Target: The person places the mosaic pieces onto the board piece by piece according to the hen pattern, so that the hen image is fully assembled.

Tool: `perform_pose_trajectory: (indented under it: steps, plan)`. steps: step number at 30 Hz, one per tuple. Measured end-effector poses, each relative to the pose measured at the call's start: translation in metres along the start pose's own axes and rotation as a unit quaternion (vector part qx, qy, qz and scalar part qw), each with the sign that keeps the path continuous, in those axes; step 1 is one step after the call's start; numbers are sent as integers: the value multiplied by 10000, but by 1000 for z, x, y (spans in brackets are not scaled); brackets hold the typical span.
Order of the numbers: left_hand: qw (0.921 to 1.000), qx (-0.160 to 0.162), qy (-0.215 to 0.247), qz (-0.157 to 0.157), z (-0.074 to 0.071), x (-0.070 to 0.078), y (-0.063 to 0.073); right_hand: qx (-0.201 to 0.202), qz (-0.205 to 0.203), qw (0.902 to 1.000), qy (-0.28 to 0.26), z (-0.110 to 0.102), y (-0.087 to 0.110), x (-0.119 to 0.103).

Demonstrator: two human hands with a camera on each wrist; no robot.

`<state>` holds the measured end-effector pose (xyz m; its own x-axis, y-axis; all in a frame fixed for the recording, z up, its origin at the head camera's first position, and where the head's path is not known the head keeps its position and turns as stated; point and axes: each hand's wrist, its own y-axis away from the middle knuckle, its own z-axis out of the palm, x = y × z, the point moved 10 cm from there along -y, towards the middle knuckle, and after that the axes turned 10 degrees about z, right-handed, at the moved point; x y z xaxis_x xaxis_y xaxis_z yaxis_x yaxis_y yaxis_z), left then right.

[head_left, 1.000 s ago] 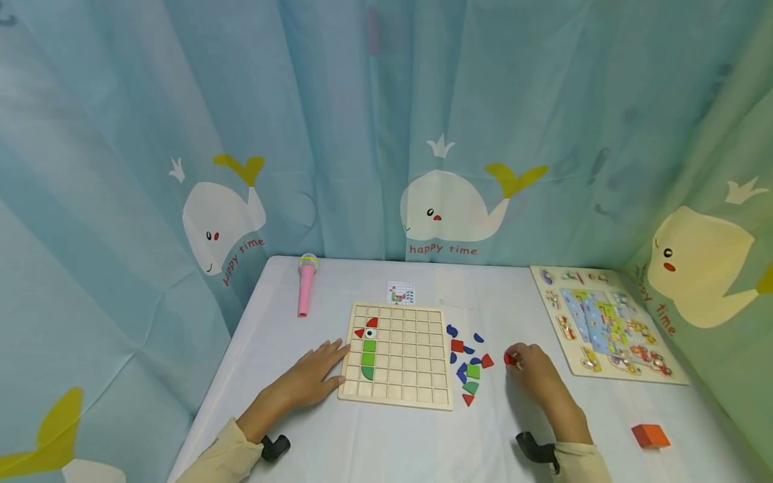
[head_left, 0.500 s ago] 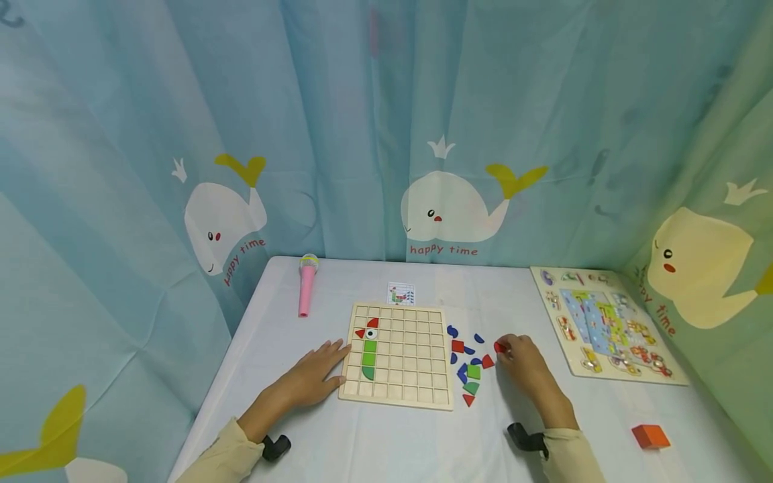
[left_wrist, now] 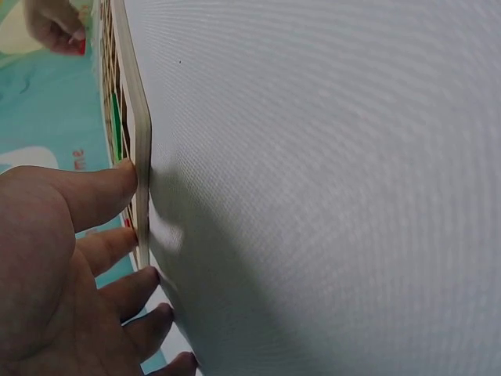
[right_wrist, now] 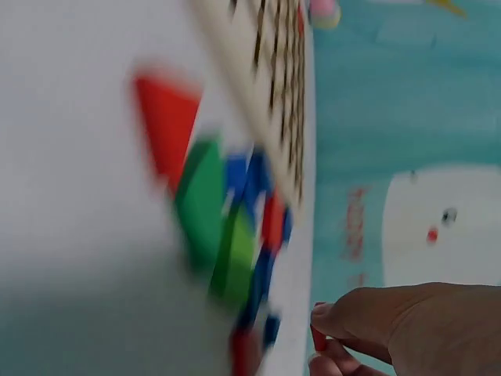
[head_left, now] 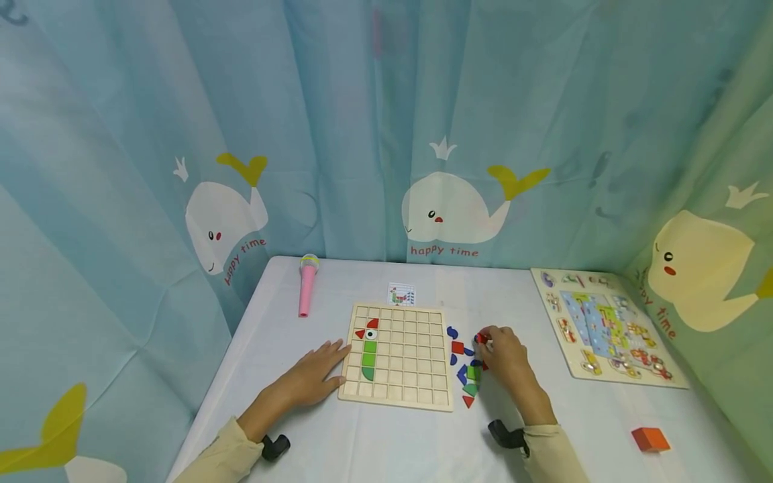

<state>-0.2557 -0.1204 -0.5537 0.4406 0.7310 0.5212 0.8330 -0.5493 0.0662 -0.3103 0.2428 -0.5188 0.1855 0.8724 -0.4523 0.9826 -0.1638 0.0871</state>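
My left hand (head_left: 313, 376) rests at the left edge of a wooden grid board (head_left: 417, 362). In the left wrist view its extended thumb and fingers (left_wrist: 109, 196) touch the board's rim. Red, green and white eye pieces fill part of one column near the board's left side; a light green square (head_left: 369, 346) is among them. My right hand (head_left: 506, 355) pinches a small red piece (right_wrist: 318, 333) between thumb and fingers, above the loose pieces right of the board. Those include a red triangle (right_wrist: 167, 121), a dark green quarter-circle (right_wrist: 202, 200) and several blue pieces.
A small pattern card (head_left: 401, 294) lies behind the board. The pink toy microphone (head_left: 306, 288) is at the back left. A picture puzzle board (head_left: 580, 315) lies at the back right, with an orange block (head_left: 651, 439) at the front right. Whale-printed curtains (head_left: 338, 168) surround the table.
My right hand has moved left and slightly away from me with the red piece, from beside the loose pieces to over them. My left hand has stayed at the board's edge.
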Motion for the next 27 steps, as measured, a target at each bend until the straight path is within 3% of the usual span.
perform_pose_trajectory:
  steps: [4,8,10,19,27]
  plan:
    - [10000,13,55,-12,0,0,1,66,-667,9977,-117,13,16,-40]
    - [10000,26,49,-13,-1,1,1,248,-1713,9845,-280,30,38,-85]
    - [10000,37,38,-6,-1,1,1,222,-1972,9796,-301,41,47,-104]
    - [10000,72,22,44,-2,3,1,-212,-2551,9666,-117,78,71,-157]
    - [9999,88,30,87,-3,3,0,35,-2903,9569,74,87,76,-173]
